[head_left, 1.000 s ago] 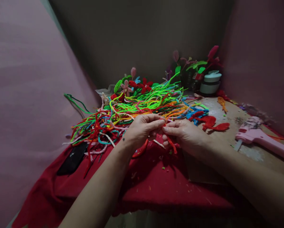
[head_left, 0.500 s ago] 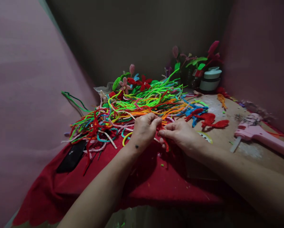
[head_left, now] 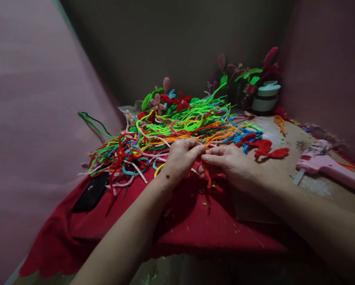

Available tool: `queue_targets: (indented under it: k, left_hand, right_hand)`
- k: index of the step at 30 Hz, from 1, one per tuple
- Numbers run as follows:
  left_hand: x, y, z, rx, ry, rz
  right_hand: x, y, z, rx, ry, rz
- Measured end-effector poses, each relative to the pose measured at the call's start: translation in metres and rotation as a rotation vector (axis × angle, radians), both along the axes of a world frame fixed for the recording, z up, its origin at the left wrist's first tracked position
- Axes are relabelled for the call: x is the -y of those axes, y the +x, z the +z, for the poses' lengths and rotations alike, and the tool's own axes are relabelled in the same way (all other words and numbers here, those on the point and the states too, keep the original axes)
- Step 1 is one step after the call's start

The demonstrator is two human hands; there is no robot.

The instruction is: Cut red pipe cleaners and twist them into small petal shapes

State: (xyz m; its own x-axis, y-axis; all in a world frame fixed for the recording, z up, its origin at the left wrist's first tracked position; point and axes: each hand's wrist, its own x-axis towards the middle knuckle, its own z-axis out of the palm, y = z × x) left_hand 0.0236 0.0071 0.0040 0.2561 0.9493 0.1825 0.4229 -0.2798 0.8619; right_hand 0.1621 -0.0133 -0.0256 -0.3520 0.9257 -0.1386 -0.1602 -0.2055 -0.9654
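My left hand [head_left: 184, 155] and my right hand [head_left: 229, 161] meet over the front of the table, thumbs and forefingers pinched close together. Between them is a red pipe cleaner [head_left: 207, 176], its bent end hanging below the fingertips. Its upper part is hidden by my fingers. Right behind the hands spreads a big heap of pipe cleaners [head_left: 177, 126] in green, orange, red, pink and other colours. To the right of my right hand lie red petal-shaped loops [head_left: 263, 147], beside blue looped pieces [head_left: 245, 136].
A pink glue gun [head_left: 322, 160] rests on the brown board [head_left: 284, 194] at right. A black phone [head_left: 90, 194] lies on the red cloth [head_left: 177, 225]. Pipe-cleaner flowers [head_left: 182, 101] stand behind the heap, near a lidded container [head_left: 266, 99].
My right hand has closed in on my left, its fingertips now nearly touching the left ones. The red pipe cleaner stays between them. The view has shifted slightly.
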Motion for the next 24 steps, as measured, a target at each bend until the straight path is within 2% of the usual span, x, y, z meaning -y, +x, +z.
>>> queue_targets:
  k: [2, 5, 8, 12, 14, 20, 24]
  left_hand:
    - [0.0, 0.0, 0.0, 0.086, -0.05, -0.028]
    - [-0.002, -0.001, -0.001, 0.226, -0.204, -0.03]
    - [-0.001, -0.004, -0.001, 0.238, -0.417, -0.113]
    - [0.006, -0.001, -0.001, 0.216, -0.598, -0.249]
    - [0.009, 0.003, -0.002, 0.203, -0.564, -0.275]
    - [0.014, 0.016, -0.01, 0.079, -0.265, -0.221]
    - [0.021, 0.021, -0.019, -0.102, 0.034, -0.159]
  right_hand:
    - [-0.001, 0.0, 0.001, 0.003, 0.012, -0.026]
    - [-0.004, 0.002, 0.0, -0.109, 0.066, -0.158]
    - [-0.009, 0.004, -0.002, -0.175, 0.117, -0.295]
    - [-0.013, 0.006, -0.003, -0.244, 0.107, -0.369]
    - [-0.015, 0.005, -0.003, -0.279, 0.086, -0.395]
    - [-0.021, 0.007, -0.003, -0.34, -0.025, -0.462]
    - [-0.026, 0.01, 0.002, -0.393, -0.097, -0.545]
